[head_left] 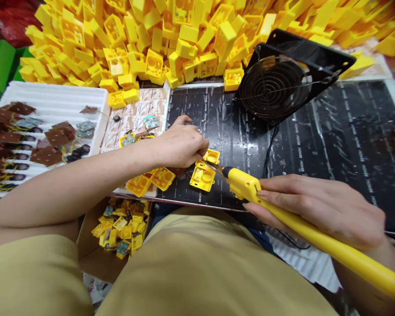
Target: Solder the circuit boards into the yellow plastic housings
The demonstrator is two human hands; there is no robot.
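My right hand (319,206) grips the long yellow handle of a soldering iron (246,186), its metal tip reaching left onto an open yellow plastic housing (202,176) on the black mat (332,131). My left hand (181,142) is closed in a pinch just above that housing, beside a small yellow square part (212,156); what the fingers pinch is too small to name. Thin wires run from the housing toward two more open yellow housings (151,181) at the mat's left edge.
A big heap of yellow housings (171,39) fills the back. A black fan (276,83) leans at the mat's far side. A white tray (52,103) with brown circuit boards lies left. A cardboard box (121,228) of assembled yellow parts sits below, by my knees.
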